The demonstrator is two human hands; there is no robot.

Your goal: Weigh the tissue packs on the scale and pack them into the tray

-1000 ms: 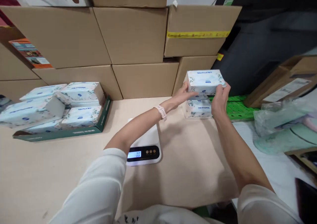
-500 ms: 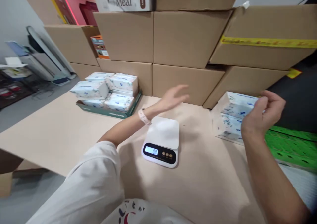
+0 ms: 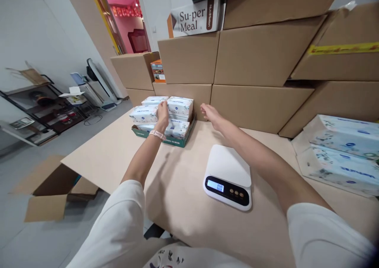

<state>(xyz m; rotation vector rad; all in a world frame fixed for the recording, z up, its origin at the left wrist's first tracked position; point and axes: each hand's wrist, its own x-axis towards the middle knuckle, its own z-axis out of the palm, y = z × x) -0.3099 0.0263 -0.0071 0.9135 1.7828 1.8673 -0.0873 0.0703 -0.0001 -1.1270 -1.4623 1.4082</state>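
Note:
White floral tissue packs sit stacked in a shallow green tray (image 3: pixel 174 142) on the table. My left hand (image 3: pixel 163 116) is over the tray, between the upper front-left tissue pack (image 3: pixel 144 114) and the upper right tissue pack (image 3: pixel 181 106); its fingers are loosely bent, with no grip visible. To the right of that second pack, my right hand (image 3: pixel 209 113) is in the air, fingers loosely curled and apart from the pack, holding nothing. A white kitchen scale (image 3: pixel 229 165) reading 0.0 lies below my right forearm.
Two tissue packs (image 3: pixel 349 153) in clear wrap are stacked at the table's right. Cardboard boxes (image 3: pixel 254 50) form a wall along the back, with a Su-per Meal box (image 3: pixel 194 19) on top. An open carton (image 3: pixel 56 181) lies on the floor at left.
My view has swung left. My left hand went from above the scale to the tissue packs in the tray. My right hand left the stack at right and came across toward the tray.

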